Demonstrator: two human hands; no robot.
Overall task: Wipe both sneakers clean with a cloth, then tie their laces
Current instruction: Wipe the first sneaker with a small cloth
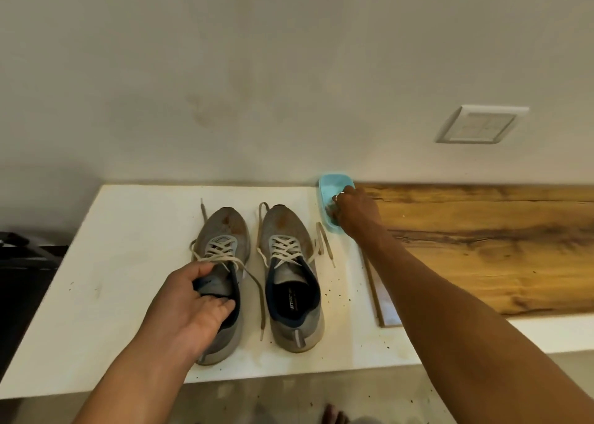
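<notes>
Our left hand (pixel 189 298) grips the left sneaker (pixel 225 230) at the collar, fingers curled into the opening. The right sneaker (pixel 289 263) sits just beside it, between our hands, laces (pixel 321 243) loose. Our right hand (pixel 356 211), well apart, dips into the blue tub (pixel 331 189); the fingers are hidden, so we can't tell if they hold the cloth. Best now, we judge: grab the cloth whole, wring it over the tub, pin the shoe firmly, and start on the brown toe stains (pixel 283 219).

White counter (pixel 128 263) (speckled): sneakers (pixel 284 227), blue tub (pixel 330 195)
</notes>
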